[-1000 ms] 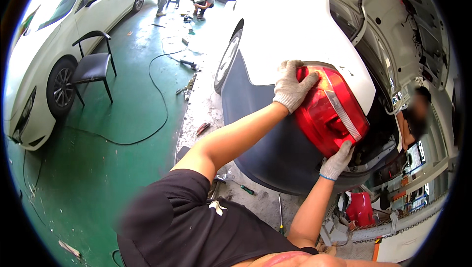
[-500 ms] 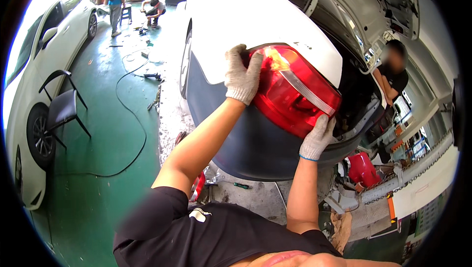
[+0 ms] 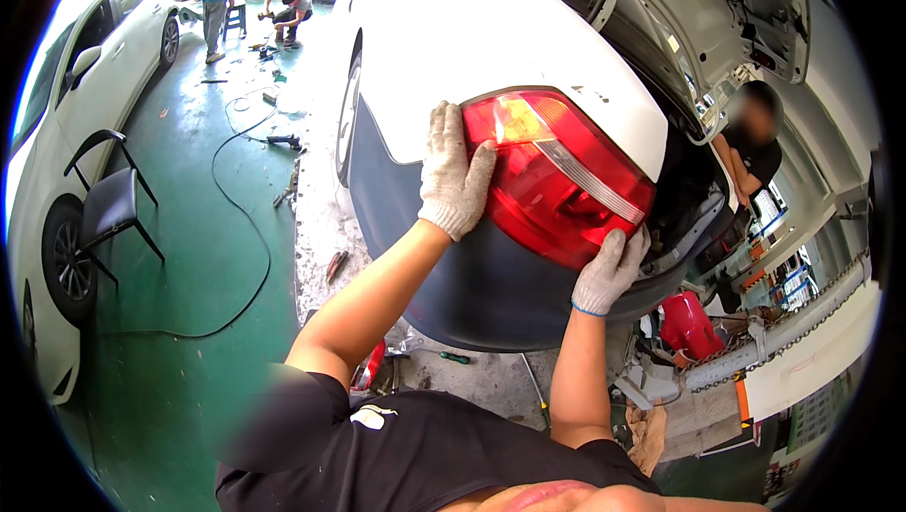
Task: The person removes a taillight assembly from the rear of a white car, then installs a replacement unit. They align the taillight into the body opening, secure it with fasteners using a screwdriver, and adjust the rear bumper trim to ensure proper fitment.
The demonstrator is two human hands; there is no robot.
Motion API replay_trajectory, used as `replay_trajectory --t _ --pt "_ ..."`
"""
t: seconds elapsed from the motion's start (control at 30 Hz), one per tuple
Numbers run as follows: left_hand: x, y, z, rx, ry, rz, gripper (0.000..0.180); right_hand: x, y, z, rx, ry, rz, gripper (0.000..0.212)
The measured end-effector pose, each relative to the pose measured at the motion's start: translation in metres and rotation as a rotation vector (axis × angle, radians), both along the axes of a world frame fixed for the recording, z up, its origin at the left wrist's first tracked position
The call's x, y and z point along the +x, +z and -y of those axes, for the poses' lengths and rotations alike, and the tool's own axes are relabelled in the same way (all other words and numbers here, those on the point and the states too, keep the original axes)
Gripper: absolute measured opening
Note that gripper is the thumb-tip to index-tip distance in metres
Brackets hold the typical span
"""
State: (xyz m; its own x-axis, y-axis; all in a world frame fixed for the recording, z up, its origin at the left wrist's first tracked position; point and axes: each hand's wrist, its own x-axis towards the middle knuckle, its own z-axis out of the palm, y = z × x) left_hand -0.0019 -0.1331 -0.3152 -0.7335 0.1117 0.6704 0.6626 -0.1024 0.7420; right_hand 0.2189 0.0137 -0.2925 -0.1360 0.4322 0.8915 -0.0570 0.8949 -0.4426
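A red tail light [image 3: 557, 186] with an amber section and a clear strip sits at the rear corner of a white car [image 3: 453, 31] with a dark grey bumper [image 3: 472, 285]. My left hand [image 3: 455, 172], in a pale knit glove, lies along the light's left edge. Its fingers are stretched out over the bodywork and its thumb touches the red lens. At the light's lower right corner my right hand [image 3: 609, 271], gloved alike, has its thumb on the lens and its fingers around the edge. The back of the light is hidden.
The raised tailgate [image 3: 755, 2] hangs at the upper right, with a person [image 3: 752, 139] beside it. A black chair [image 3: 111, 210] stands left near another white car [image 3: 109, 68]. A cable [image 3: 267, 257] crosses the green floor. Screwdrivers [image 3: 455, 357] lie below the bumper.
My left hand has slid left and down along the light's edge, its fingers straighter. The light sits closer against the body's edge. My right hand stays at the lower corner.
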Motion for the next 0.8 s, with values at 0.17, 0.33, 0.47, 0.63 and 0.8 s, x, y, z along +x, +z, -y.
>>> replay_trajectory --t 0.17,0.33,0.47,0.63,0.8 --pt "-0.016 0.011 -0.005 -0.074 0.047 -0.055 0.082 -0.005 0.004 0.002 -0.004 0.102 0.074 0.091" --pt "-0.02 0.005 0.0 -0.049 0.045 -0.076 0.078 0.01 0.01 -0.006 -0.001 0.158 0.239 0.095" --pt "-0.019 -0.004 0.002 -0.046 0.045 -0.091 0.079 0.022 0.044 0.001 -0.014 0.239 0.315 0.094" --pt "-0.015 -0.007 0.001 0.003 0.023 -0.068 0.08 -0.006 0.044 0.011 -0.011 0.15 0.151 0.085" --pt "-0.018 -0.008 0.006 -0.04 0.054 -0.077 0.079 -0.013 0.042 0.01 0.022 0.131 0.134 0.088"
